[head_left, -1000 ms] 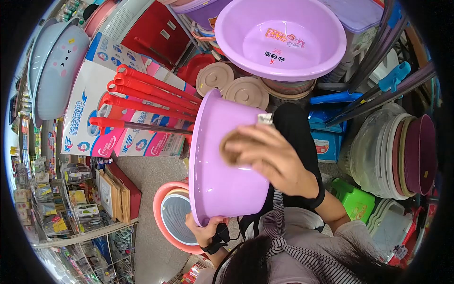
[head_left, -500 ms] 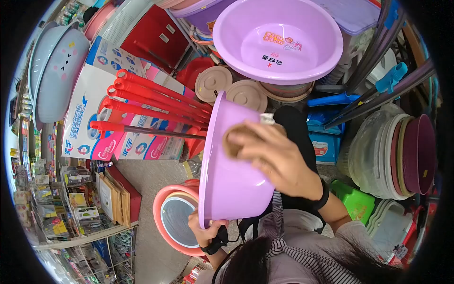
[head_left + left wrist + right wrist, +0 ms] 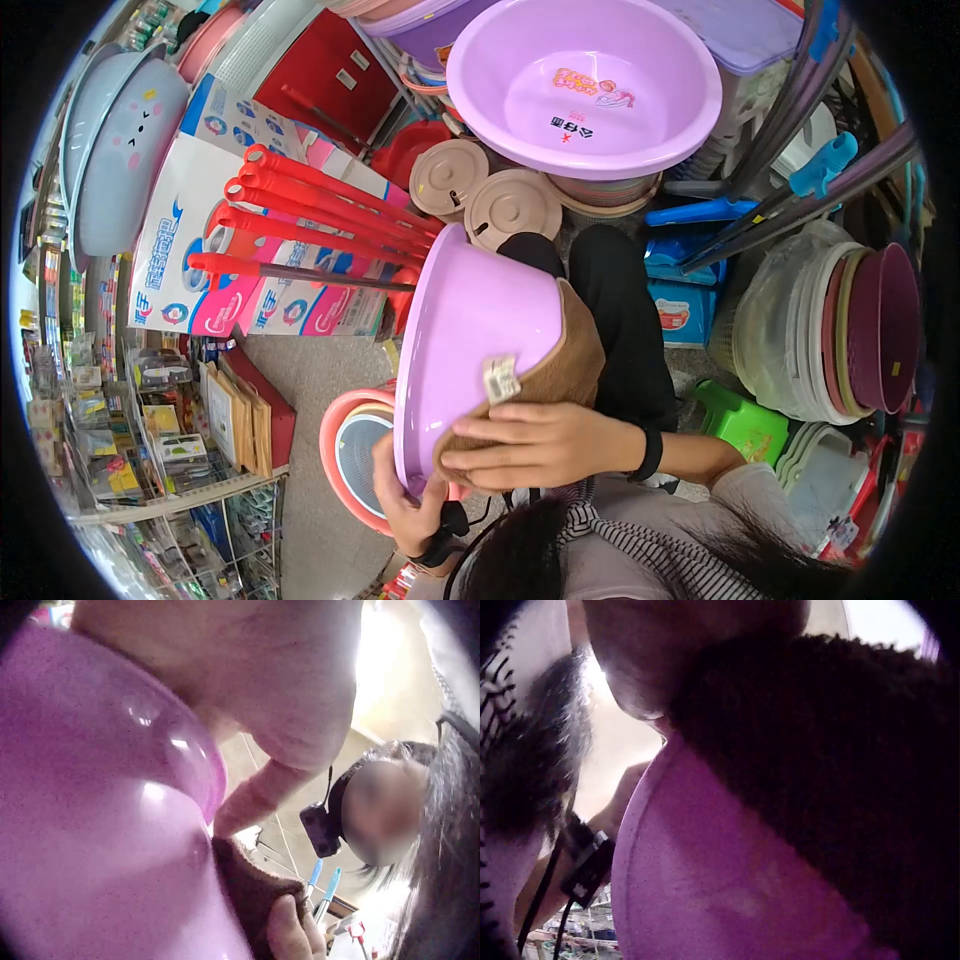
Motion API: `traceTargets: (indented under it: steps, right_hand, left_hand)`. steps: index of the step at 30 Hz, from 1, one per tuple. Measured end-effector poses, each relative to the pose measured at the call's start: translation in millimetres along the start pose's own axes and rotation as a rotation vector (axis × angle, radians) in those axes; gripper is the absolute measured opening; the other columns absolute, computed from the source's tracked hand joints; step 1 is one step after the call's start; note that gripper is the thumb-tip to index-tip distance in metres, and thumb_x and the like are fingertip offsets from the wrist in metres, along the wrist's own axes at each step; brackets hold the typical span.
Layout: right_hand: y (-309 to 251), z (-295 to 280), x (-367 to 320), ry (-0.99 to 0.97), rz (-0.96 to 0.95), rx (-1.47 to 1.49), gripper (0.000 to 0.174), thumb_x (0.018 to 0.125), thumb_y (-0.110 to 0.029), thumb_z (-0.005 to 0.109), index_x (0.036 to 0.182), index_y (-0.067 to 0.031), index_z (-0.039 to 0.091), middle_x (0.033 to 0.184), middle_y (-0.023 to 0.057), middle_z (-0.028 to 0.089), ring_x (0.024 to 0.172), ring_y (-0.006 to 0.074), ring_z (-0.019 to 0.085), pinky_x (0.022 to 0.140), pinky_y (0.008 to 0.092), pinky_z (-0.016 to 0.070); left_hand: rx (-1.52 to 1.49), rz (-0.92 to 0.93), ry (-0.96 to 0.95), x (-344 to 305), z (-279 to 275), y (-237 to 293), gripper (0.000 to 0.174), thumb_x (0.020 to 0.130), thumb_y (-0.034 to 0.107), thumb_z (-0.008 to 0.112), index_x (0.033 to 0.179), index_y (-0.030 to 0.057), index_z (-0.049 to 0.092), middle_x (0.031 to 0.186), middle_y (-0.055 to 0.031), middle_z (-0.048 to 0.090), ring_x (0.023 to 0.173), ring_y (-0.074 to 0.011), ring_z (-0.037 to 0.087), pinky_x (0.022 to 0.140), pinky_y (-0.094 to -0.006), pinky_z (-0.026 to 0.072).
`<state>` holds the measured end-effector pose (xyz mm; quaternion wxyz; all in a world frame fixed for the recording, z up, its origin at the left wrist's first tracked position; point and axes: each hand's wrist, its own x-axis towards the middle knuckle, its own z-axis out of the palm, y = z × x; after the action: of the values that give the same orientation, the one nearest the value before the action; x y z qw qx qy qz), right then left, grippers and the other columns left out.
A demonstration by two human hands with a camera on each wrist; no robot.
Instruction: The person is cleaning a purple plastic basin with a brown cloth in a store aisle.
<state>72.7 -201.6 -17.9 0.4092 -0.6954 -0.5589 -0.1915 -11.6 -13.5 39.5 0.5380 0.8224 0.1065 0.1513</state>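
Observation:
A light purple plastic basin is tipped on its side over the person's lap, its rim facing left. The left hand grips the rim at its near lower end, with the thumb on the outer side. Across the basin's outside and base lies a brown fuzzy cloth with a white tag. The right hand presses this cloth to the basin wall near the left hand, its fingers fairly straight. In the left wrist view, fingertips show over the cloth's edge.
Another purple basin stands ahead. Red mop handles lean by a printed box at left. Nested coral tubs sit on the floor below. Stacked basins and a green stool are at right.
The right hand has moved toward the left hand and down, spreading the bunched cloth over the basin's side and base. The basin has tilted somewhat; the left hand still grips its rim.

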Motion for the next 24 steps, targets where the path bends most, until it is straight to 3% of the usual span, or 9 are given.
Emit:
traceTargets:
  steps: [1,4,5,8,12,15,17,20,24]
  right_hand:
    - [-4.6,2.3,-2.2,0.002,0.0,-0.02,0.028,0.09,-0.024,0.059,0.116,-0.0176,0.067,0.14,-0.0011,0.055,0.137,0.0254,0.046,0.111,0.0402,0.0376]
    - [1.9,0.6,-4.5,0.071,0.086,-0.043,0.03,0.09,-0.023,0.059,0.119,-0.0198,0.066,0.139,-0.0008,0.056,0.13,0.0255,0.051,0.107,0.0383,0.0412]
    - [11.3,-5.7,-4.1,0.082,0.129,-0.081,0.031,0.091,-0.022,0.059,0.12,-0.0194,0.067,0.135,-0.001,0.059,0.123,0.0244,0.054,0.099,0.0356,0.0453]
    - [41.1,-21.0,-1.6,0.295,0.61,0.114,0.031,0.087,-0.013,0.066,0.118,-0.0126,0.069,0.122,0.0006,0.067,0.099,0.0216,0.054,0.083,0.0327,0.0466]
    - [38.7,-35.6,8.5,0.273,0.632,0.132,0.036,0.085,-0.01,0.069,0.121,-0.0096,0.068,0.121,0.0009,0.068,0.091,0.0217,0.051,0.08,0.0326,0.0456]
    - [19.0,-45.1,12.8,0.174,0.389,0.165,0.031,0.088,-0.01,0.066,0.119,-0.0098,0.068,0.122,0.0001,0.068,0.087,0.0212,0.048,0.077,0.0337,0.0447]
    - [34.9,-53.6,10.0,0.179,0.464,0.102,0.032,0.087,-0.009,0.066,0.119,-0.0109,0.068,0.122,0.0,0.067,0.087,0.0217,0.048,0.077,0.0345,0.0447]
    - [62.2,-66.0,6.2,0.167,0.674,0.119,0.036,0.084,-0.009,0.066,0.12,-0.0141,0.067,0.124,0.0001,0.066,0.086,0.0235,0.048,0.078,0.036,0.0444]
    - [43.2,-51.2,19.6,0.114,0.396,0.171,0.034,0.082,-0.017,0.07,0.116,-0.0171,0.069,0.115,0.0012,0.066,0.085,0.0235,0.046,0.079,0.0338,0.0438]
  left_hand:
    - [0.015,-0.041,-0.003,-0.5,-0.3,-0.6,0.034,0.079,0.011,0.073,0.106,-0.0026,0.058,0.085,-0.0057,0.063,0.074,-0.0111,0.056,0.07,-0.0272,0.0467]
    - [0.177,-0.037,0.037,-6.3,-6.4,-18.6,0.033,0.078,0.014,0.076,0.102,-0.0027,0.061,0.068,-0.0035,0.06,0.06,-0.0087,0.052,0.058,-0.0253,0.045]
    - [0.123,-0.035,0.104,-6.0,-3.8,-21.5,0.032,0.076,0.017,0.082,0.095,-0.0015,0.065,0.061,-0.0019,0.059,0.053,-0.0077,0.051,0.052,-0.0244,0.0428]
    - [0.171,0.039,0.047,-11.2,-15.3,-36.5,0.035,0.069,0.017,0.088,0.09,-0.0009,0.066,0.063,-0.0038,0.063,0.054,-0.0085,0.053,0.052,-0.0261,0.0433]
    - [0.173,0.046,0.05,-15.2,-18.7,-41.5,0.036,0.063,0.018,0.091,0.084,-0.0012,0.07,0.064,-0.0043,0.066,0.053,-0.0104,0.056,0.051,-0.0266,0.0423]
    - [0.241,0.153,0.061,-15.8,-24.2,-50.5,0.035,0.059,0.017,0.092,0.08,-0.0021,0.072,0.064,-0.0043,0.067,0.052,-0.0123,0.058,0.052,-0.0261,0.0414]
    - [0.068,0.001,-0.001,-18.2,-15.4,-46.5,0.033,0.057,0.017,0.092,0.076,-0.0024,0.073,0.062,-0.0043,0.067,0.052,-0.0137,0.06,0.055,-0.0266,0.0418]
    - [0.0,0.001,-0.058,-11.7,-2.8,-42.5,0.032,0.056,0.017,0.093,0.075,-0.0014,0.073,0.06,-0.0043,0.067,0.052,-0.0132,0.059,0.057,-0.0281,0.0433]
    - [-0.026,0.071,0.103,-8.2,-7.8,-67.5,0.045,0.053,0.03,0.096,0.072,-0.0022,0.071,0.059,-0.0036,0.065,0.052,-0.0132,0.059,0.056,-0.0273,0.0427]
